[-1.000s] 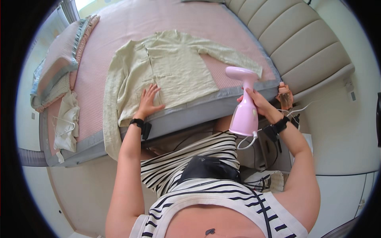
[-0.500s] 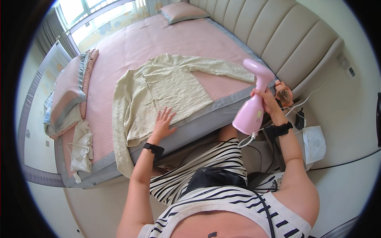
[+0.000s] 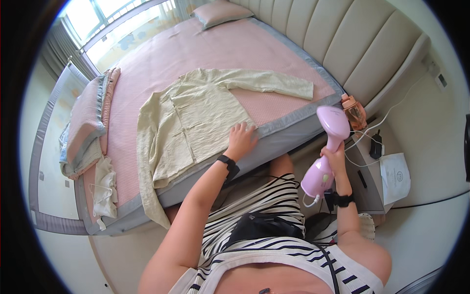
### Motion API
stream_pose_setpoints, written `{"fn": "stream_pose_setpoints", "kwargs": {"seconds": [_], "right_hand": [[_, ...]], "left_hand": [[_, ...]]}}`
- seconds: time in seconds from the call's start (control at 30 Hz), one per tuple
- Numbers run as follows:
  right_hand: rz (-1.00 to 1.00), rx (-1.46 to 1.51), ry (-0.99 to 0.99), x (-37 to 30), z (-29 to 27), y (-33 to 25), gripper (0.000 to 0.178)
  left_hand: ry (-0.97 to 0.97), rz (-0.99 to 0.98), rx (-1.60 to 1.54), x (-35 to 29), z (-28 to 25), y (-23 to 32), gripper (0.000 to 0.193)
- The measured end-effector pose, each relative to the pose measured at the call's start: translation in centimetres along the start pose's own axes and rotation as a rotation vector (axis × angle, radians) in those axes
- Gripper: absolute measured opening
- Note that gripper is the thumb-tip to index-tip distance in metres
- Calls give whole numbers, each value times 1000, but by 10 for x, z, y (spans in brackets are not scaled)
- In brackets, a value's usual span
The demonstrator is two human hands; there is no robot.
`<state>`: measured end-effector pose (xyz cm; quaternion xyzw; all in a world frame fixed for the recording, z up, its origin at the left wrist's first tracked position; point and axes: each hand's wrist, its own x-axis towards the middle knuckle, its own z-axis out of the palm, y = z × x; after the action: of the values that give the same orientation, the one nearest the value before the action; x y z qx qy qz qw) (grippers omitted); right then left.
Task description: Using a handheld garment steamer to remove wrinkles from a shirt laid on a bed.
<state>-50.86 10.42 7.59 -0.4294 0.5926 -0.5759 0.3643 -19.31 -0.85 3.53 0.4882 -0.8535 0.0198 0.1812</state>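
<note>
A pale yellow-green long-sleeved shirt [image 3: 203, 115] lies spread on the pink quilted bed cover [image 3: 166, 54], creased across its body. One sleeve stretches toward the headboard, and the other hangs down over the near bed edge. My left hand [image 3: 241, 142] rests at the shirt's lower right hem, its fingers apart and bent slightly over the cloth. In my right hand [image 3: 334, 159] is a pink garment steamer [image 3: 318, 176], gripped by its neck. It is held upright beside the bed, its round head above my fist, apart from the shirt. A white cord leaves its base.
An orange bottle [image 3: 353, 112] stands by the bed corner on a bedside cabinet [image 3: 391, 139], near a black device [image 3: 375, 146] and a white pouch [image 3: 395, 179]. Folded bedding [image 3: 85, 122] and white cloth with a hanger [image 3: 104, 188] lie at left. A padded headboard [image 3: 342, 36] rises behind.
My left hand has slid right along the shirt's hem to its corner. My right hand has lowered the steamer, bringing its head down and away from the sleeve.
</note>
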Motion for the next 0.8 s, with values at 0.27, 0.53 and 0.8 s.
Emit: {"fn": "stream_pose_setpoints", "kwargs": {"seconds": [0.27,0.53,0.8], "right_hand": [[54,111,150,-38,-37,32,55],[136,131,107,-30,-45,34,53],[-311,-339,-93,156,-62,57,71]], "left_hand": [[156,-31,357,29,52,8,16],[-27,-3,432,56,25,19,6],[89,135,458,59,22,20,19]]}}
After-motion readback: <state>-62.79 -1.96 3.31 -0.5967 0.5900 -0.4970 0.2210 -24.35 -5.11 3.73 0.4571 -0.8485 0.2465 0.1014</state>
